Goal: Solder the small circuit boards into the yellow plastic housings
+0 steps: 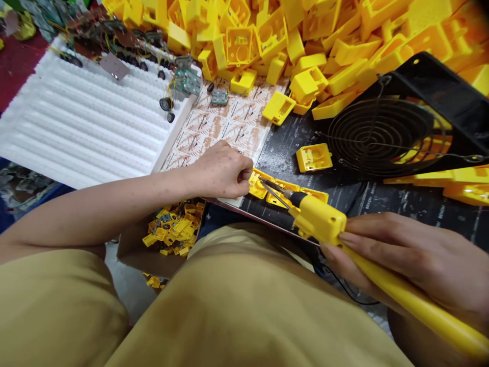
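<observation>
My right hand point(416, 260) is wrapped around a yellow soldering iron point(321, 219), with a black collar and a thin metal tip pointing left. That tip reaches over the leftmost of several small open yellow plastic casings point(257, 184), which lie in a row near the bench's front edge. At the left end of this row, my left hand point(227, 171) is closed, its curled fingers against the leftmost casing. Its fingertips are hidden, so what they pinch cannot be made out. Another open casing point(314, 157) sits apart, behind the row.
A heap of yellow casings point(275, 35) covers the back. A black fan point(382, 132) stands at right. On the left, a white foam sheet point(95, 117) bears circuit boards with wires point(187, 76). Below the bench, a cardboard box point(133, 250) holds casings with parts.
</observation>
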`<control>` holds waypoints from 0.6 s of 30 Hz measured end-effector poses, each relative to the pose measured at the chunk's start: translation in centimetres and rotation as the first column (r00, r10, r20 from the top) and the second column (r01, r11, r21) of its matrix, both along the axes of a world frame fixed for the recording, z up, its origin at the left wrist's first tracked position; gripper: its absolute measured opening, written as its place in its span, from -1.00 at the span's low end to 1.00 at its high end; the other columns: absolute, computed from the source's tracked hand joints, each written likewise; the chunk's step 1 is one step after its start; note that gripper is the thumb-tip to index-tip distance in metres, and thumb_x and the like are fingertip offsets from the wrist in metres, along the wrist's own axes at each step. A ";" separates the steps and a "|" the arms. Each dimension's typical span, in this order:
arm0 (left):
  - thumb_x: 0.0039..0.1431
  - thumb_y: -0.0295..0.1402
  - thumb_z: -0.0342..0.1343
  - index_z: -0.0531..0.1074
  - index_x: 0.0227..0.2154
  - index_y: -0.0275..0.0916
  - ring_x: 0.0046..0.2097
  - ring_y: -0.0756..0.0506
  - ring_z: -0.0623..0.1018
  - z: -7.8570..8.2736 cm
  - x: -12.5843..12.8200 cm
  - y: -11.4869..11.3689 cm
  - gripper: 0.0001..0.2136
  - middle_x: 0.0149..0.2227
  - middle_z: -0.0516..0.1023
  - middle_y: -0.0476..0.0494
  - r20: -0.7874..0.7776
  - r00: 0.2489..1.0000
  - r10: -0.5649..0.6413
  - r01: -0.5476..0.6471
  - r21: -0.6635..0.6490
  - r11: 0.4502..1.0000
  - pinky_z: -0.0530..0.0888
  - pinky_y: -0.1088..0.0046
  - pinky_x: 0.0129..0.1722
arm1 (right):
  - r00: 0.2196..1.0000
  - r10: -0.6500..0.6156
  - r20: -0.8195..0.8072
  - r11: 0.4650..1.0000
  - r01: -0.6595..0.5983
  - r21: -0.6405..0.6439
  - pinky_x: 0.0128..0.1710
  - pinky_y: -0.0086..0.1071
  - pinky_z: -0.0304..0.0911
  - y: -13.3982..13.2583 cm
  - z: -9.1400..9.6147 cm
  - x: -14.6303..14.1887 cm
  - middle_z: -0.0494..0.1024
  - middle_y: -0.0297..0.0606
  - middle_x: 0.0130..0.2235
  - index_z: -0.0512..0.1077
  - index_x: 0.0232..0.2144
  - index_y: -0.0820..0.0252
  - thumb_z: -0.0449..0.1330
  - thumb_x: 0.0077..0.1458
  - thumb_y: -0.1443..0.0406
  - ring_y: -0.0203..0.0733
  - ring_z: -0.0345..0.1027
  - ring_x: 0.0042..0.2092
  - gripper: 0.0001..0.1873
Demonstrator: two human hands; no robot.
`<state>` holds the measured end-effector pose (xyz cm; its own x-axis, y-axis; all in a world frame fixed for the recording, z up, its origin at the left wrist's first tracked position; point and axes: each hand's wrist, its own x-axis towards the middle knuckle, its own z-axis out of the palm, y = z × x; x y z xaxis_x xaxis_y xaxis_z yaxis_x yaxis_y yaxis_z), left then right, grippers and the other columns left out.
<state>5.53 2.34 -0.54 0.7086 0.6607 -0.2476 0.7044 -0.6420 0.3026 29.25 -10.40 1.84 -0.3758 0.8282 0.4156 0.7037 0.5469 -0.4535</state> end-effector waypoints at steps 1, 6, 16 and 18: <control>-0.02 -0.33 0.07 0.49 -0.53 -0.23 -0.42 -0.03 0.49 0.0 0.0 0.0 -0.87 -0.53 0.55 0.00 -0.001 1.000 0.001 -0.001 -0.001 1.000 0.31 0.35 -0.14 | 1.000 -0.015 -0.001 1.000 0.015 -0.014 -0.44 -0.50 0.34 -0.1 -0.1 0.0 0.47 -0.33 -0.47 0.39 -0.44 0.13 0.16 0.23 0.24 -0.39 0.39 -0.45 -0.80; -0.01 -0.34 0.06 0.48 -0.51 -0.22 -0.39 -0.04 0.48 0.4 0.2 0.1 -0.87 -0.50 0.55 -0.02 -0.057 0.998 -0.015 0.014 -0.011 1.000 0.29 0.31 -0.11 | 0.994 -0.040 -0.104 0.999 0.039 -0.017 -0.47 -0.54 0.34 -0.1 -0.9 0.1 0.50 -0.31 -0.44 0.38 -0.32 0.14 0.21 0.19 0.28 -0.38 0.42 -0.43 -0.93; 0.19 -0.16 0.03 0.37 -0.03 -0.22 0.08 -0.19 0.41 1.0 -2.8 -2.1 -0.65 0.06 0.45 -0.24 0.387 0.909 0.152 -0.276 0.288 0.917 0.31 0.17 0.11 | 0.991 -0.120 -0.052 0.985 0.126 0.121 -0.49 -0.47 0.40 -0.2 -2.3 1.9 0.60 -0.27 -0.32 0.36 0.08 0.08 0.34 0.01 0.37 -0.25 0.48 -0.42 -0.45; 0.29 -0.19 -0.07 0.39 -0.11 -0.21 -0.01 -0.12 0.46 1.2 -4.3 -2.7 -0.74 -0.04 0.50 -0.21 0.481 0.834 0.272 -0.439 0.280 0.854 0.40 0.29 -0.02 | 0.991 -0.129 -0.044 0.983 0.134 0.125 -0.53 -0.42 0.41 -0.4 -2.9 2.6 0.60 -0.26 -0.29 0.34 0.12 0.05 0.35 0.01 0.35 -0.21 0.49 -0.43 -0.39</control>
